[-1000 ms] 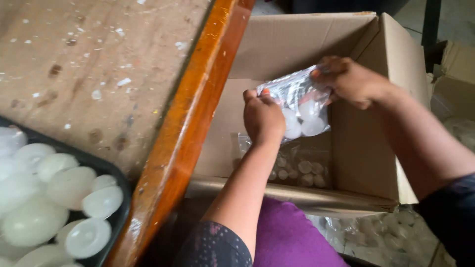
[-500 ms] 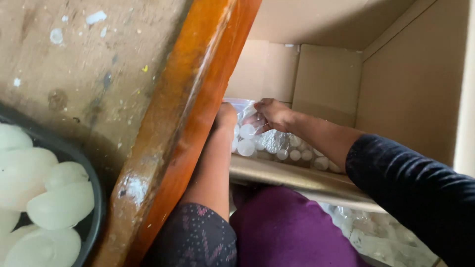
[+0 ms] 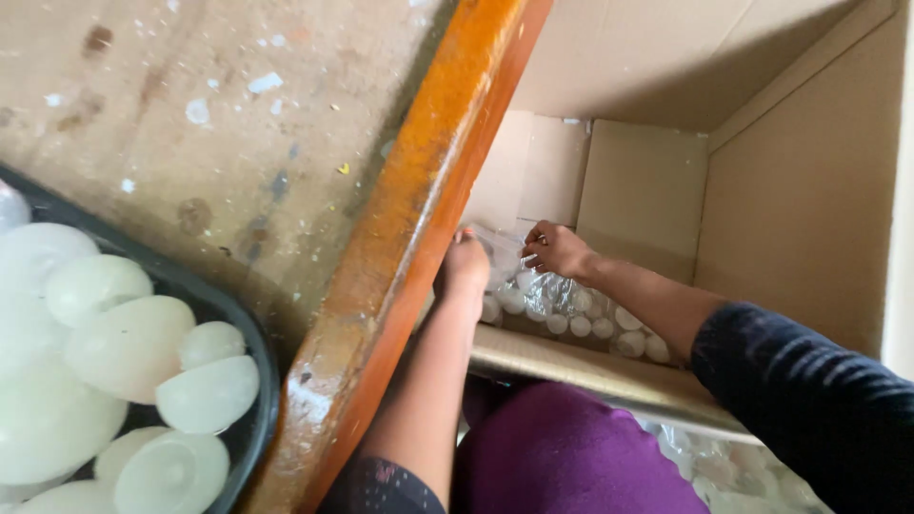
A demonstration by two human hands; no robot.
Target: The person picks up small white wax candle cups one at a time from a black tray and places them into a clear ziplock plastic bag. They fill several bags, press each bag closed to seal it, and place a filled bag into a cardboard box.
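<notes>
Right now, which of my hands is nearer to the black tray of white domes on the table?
Left. Your left hand is just past the table edge nearest the black tray; your right hand is deeper in the cardboard box.

Soft, even daylight here, nothing harsh. The inside of the brown cardboard box [image 3: 800, 190] is shaded along its upper flap, and my left hand [image 3: 464, 271] sits in the shadow of the orange wooden table edge [image 3: 419, 219]. The translucent white domes [image 3: 124, 343] look a bit washed out, and everything's slightly soft.
</notes>
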